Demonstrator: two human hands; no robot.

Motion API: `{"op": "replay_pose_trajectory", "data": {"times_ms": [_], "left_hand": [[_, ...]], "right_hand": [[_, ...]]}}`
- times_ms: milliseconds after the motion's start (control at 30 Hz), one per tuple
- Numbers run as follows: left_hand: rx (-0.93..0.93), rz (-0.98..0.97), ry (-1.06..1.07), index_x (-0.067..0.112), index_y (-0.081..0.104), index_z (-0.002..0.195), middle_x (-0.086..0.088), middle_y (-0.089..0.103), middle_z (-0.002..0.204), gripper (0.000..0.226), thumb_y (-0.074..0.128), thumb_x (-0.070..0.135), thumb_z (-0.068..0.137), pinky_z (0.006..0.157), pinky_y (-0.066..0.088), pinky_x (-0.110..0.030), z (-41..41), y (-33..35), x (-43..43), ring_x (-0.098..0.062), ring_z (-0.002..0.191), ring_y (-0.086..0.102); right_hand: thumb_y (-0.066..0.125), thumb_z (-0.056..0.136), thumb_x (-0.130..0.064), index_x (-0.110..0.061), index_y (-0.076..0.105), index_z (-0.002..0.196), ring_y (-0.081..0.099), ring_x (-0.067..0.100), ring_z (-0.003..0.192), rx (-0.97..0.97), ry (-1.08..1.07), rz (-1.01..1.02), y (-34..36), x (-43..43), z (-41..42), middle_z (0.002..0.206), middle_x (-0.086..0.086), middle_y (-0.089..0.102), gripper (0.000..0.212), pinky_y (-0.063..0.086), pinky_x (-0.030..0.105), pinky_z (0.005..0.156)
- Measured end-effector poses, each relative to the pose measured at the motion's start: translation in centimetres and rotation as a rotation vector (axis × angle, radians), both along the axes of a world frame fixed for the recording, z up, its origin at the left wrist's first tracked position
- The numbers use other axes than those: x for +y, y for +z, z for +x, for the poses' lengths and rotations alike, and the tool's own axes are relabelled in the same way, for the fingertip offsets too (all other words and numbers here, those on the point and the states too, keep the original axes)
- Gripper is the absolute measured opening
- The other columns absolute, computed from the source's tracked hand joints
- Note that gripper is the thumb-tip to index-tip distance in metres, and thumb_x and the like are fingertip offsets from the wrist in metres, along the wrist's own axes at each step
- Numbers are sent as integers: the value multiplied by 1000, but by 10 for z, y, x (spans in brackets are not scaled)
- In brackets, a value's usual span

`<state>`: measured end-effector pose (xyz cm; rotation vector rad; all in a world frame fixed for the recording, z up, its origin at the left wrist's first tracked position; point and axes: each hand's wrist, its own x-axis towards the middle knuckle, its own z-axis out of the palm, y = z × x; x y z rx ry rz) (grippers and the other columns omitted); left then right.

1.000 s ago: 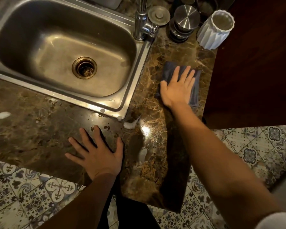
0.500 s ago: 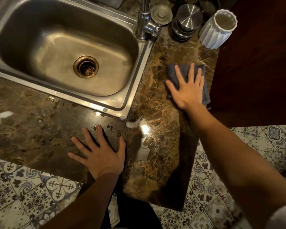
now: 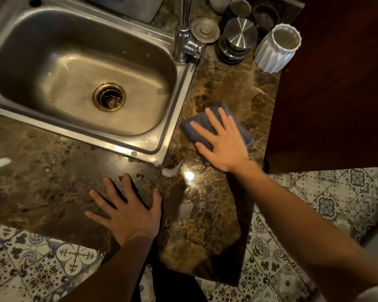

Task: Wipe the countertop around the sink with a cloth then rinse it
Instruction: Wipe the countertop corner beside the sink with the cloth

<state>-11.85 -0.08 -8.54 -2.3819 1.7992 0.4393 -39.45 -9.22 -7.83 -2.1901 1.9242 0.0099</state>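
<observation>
Cloth (image 3: 196, 137) under flat right hand (image 3: 225, 147); left hand (image 3: 131, 214) flat on countertop (image 3: 42, 184).

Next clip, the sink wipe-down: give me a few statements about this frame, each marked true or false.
1. The right hand lies flat on the cloth. True.
2. The cloth is inside the sink. False: it lies on the countertop, to the right of the sink.
3. The left hand grips a sponge. False: it rests flat on bare countertop and holds nothing.
4. The white vase stands upright. True.
5. Foam sits by the sink's near corner. True.
</observation>
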Motion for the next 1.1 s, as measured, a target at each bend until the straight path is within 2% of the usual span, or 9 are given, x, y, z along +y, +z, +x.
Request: {"op": "replay_pose_trajectory", "data": {"times_ms": [67,167,233,300,400,600,667,800,1100], "left_hand": [[-1,-5,-3,25,20,159,-14,5,168,91,25,78,85,114,2,-75,0,0,0,-44,152,-8],[-3,-16,-4,24,21,159,-15,6,168,91,25,77,85,114,0,-74,-1,0,0,-44,153,-7],[-7,-22,0,24,22,159,-15,7,168,91,26,77,85,115,0,-74,0,0,0,-45,153,-7],[-11,-24,-6,24,22,158,-15,8,168,91,26,77,85,115,0,-74,0,0,0,-45,153,-6],[-19,-30,-6,24,22,158,-15,7,168,91,27,77,85,115,0,-74,0,-2,1,-44,153,-7],[-5,-26,2,25,21,159,-15,6,168,91,27,77,85,115,-1,-74,0,1,0,-44,153,-9],[-6,-27,3,25,21,159,-15,7,168,91,27,77,85,115,-1,-73,-1,1,1,-44,153,-8],[-12,-28,-2,25,20,158,-15,8,168,90,28,77,85,115,0,-73,-1,0,0,-45,153,-6],[-25,-47,-1,27,21,158,-14,8,168,89,26,78,85,116,-2,-71,0,-3,0,-44,153,-6]], "right_hand": [[28,100,-63,-51,20,155,-2,36,155,21,-260,14,2,-24,-13,170,2,6,57,2,59,123],[19,100,-66,-48,4,158,-14,38,153,5,-706,101,4,-78,-1,169,5,-10,63,-8,61,121],[14,100,-65,-42,-2,159,-18,42,151,-20,-823,148,5,-108,23,168,10,-15,65,-10,63,119],[13,102,-62,-38,-3,160,-18,42,151,-51,-791,150,4,-123,48,168,10,-14,65,-11,63,119],[17,104,-56,-32,-2,161,-13,38,154,-78,-605,104,2,-115,72,169,6,-9,65,-8,58,122],[21,104,-59,-35,12,161,-3,33,156,-64,-112,16,-2,-19,75,170,3,8,62,1,55,124],[20,104,-60,-38,14,160,-1,31,156,-48,-34,41,-6,-15,67,169,1,10,61,2,55,124],[18,103,-58,-38,13,160,-2,29,156,-2,-59,46,-3,-55,51,170,1,8,61,1,54,125],[23,101,-53,-38,17,159,-9,31,155,-23,-307,96,6,-144,45,170,7,-2,60,-6,54,124]]}}
